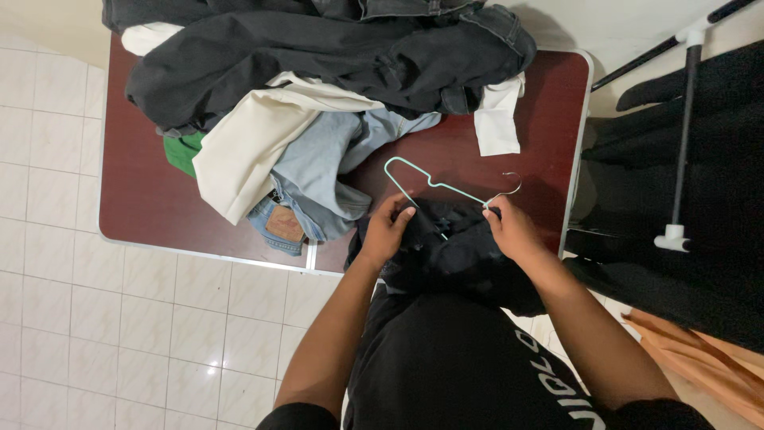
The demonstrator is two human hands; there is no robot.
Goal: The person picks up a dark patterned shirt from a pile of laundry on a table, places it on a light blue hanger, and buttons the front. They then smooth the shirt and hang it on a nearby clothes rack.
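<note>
both hands on a black garment (pixel 454 247) at the near edge of the dark red bench (pixel 143 199). left hand (pixel 387 231) grip pinched on the fabric, right hand (pixel 512 231) grip pinched on fabric beside the hook of a mint wire hanger (pixel 430 183), which pokes out of the garment. clothes pile (pixel 318 95) of black jeans, cream cloth and light blue jeans sits behind.

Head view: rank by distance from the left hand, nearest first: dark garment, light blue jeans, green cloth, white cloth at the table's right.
1. dark garment: gripped by the left hand.
2. light blue jeans: just to its left.
3. white cloth: up and right, by the black pile.
4. green cloth: far left, under the cream garment.
</note>
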